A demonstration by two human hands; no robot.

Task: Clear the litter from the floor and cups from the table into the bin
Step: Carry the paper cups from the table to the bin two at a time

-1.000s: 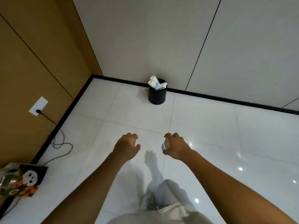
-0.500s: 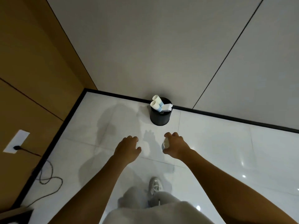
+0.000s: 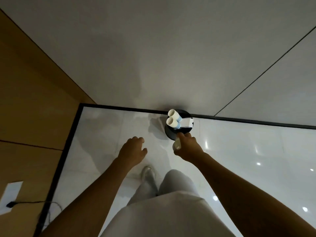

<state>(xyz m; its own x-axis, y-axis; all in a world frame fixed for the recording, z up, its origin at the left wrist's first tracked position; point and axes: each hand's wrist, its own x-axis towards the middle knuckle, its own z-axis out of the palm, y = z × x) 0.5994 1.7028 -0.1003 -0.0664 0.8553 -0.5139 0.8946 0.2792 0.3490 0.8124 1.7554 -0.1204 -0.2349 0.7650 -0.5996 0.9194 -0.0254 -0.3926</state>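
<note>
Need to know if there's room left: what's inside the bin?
Two white paper cups stick out of the black bin, beside a white wrapper. Anything below them is hidden. The right hand grips another cup near the rim.

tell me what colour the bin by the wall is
Black bin, seen in the head view.

The bin [image 3: 171,134] was black, and the two cups [image 3: 173,121] poking out of it were white with pale blue bands at their lower ends. A white paper [image 3: 187,123] with a black mark lay beside them. The floor [image 3: 106,134] was glossy white tile, edged by a black skirting [image 3: 119,108]. One wall [image 3: 153,48] was plain grey-white crossed by a thin dark line; the other wall [image 3: 34,100] was tan brown, carrying a white socket [image 3: 12,194] and a black plug [image 3: 10,204]. The cup [image 3: 177,144] in the right hand [image 3: 188,149] was whitish. The trousers [image 3: 171,185] were light grey, the shoe [image 3: 147,171] off-white
</note>
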